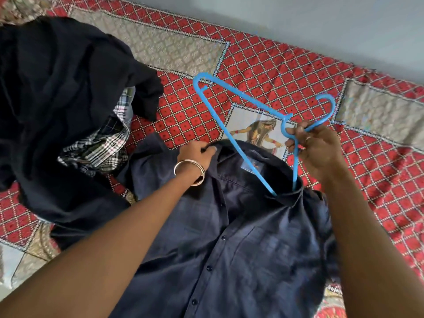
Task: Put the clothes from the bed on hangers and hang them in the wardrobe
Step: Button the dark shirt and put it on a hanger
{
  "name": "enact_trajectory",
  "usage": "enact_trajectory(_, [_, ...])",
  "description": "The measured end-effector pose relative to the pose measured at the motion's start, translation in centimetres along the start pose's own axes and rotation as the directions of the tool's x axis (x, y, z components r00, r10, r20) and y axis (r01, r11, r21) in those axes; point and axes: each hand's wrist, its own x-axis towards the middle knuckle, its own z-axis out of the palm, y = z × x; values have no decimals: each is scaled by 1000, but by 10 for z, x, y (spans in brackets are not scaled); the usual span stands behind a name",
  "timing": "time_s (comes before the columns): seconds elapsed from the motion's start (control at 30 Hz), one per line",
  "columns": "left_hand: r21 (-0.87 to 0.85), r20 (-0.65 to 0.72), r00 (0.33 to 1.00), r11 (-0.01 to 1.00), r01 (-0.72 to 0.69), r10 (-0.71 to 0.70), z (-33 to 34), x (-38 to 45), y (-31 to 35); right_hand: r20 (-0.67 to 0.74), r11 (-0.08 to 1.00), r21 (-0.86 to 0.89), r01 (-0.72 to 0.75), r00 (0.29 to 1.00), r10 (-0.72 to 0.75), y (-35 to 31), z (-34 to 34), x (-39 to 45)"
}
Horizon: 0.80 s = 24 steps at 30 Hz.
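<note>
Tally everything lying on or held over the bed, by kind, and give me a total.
Garments: 3, the navy shirt, the black garment and the checked garment
Hangers: 1, the blue hanger, one end tucked into the navy shirt's collar
Total: 4

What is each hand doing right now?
Left hand: grips the navy shirt at its collar.
Right hand: holds the blue hanger near its hook.
</note>
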Motion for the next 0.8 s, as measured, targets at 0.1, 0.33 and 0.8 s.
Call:
enact_trajectory(0.1, [-10, -6, 1000, 1000, -26, 26, 0, 1, -2, -7, 990, 139, 4, 1000, -3, -9, 6, -8])
enact_trajectory(0.33, [-171, -103, 991, 980, -97, 80, 5, -7, 3, 94, 999, 19, 31, 995, -33, 8, 19, -13])
enact_trajectory(0.8, [-165, -23, 999, 985, 45, -49, -14, 0, 0, -56, 942, -326, -79, 996, 64, 10, -21, -43])
